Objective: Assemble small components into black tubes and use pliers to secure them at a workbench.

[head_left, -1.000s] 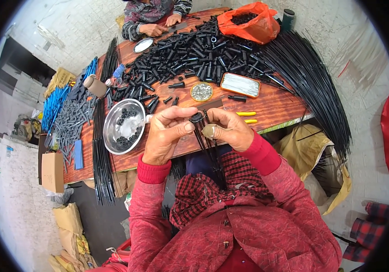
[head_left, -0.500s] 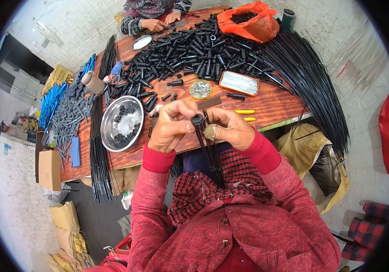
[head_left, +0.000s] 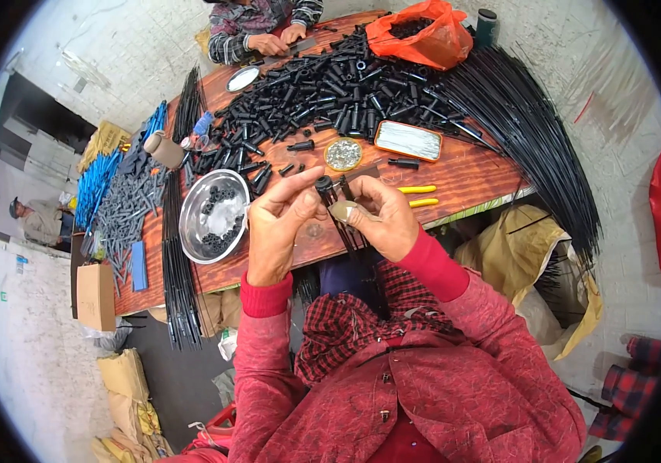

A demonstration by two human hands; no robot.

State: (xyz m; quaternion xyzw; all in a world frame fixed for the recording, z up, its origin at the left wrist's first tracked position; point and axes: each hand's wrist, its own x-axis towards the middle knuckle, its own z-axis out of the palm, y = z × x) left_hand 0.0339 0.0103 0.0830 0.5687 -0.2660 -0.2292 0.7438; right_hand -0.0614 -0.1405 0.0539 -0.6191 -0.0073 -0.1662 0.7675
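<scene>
My left hand (head_left: 276, 228) and my right hand (head_left: 381, 220) meet in front of my chest above the near edge of the wooden table (head_left: 469, 174). Between them stand thin black rods (head_left: 346, 231) that run down toward my lap. My left fingers pinch a short black tube (head_left: 323, 185) at the top of a rod. My right hand grips the rods and presses a small tan piece (head_left: 343, 211) with the thumb.
A metal bowl (head_left: 215, 216) with black rings sits left of my hands. A heap of black tubes (head_left: 323, 100), a small round tin (head_left: 343, 153), a flat tin (head_left: 408, 140), yellow-handled pliers (head_left: 419, 195), an orange bag (head_left: 419, 35) and long rod bundles (head_left: 531, 139) cover the table. Another person's hands (head_left: 276, 38) work at the far end.
My hands have stayed together over the table edge, shifting slightly; the left fingers have reworked their pinch on the tube at the rod's top.
</scene>
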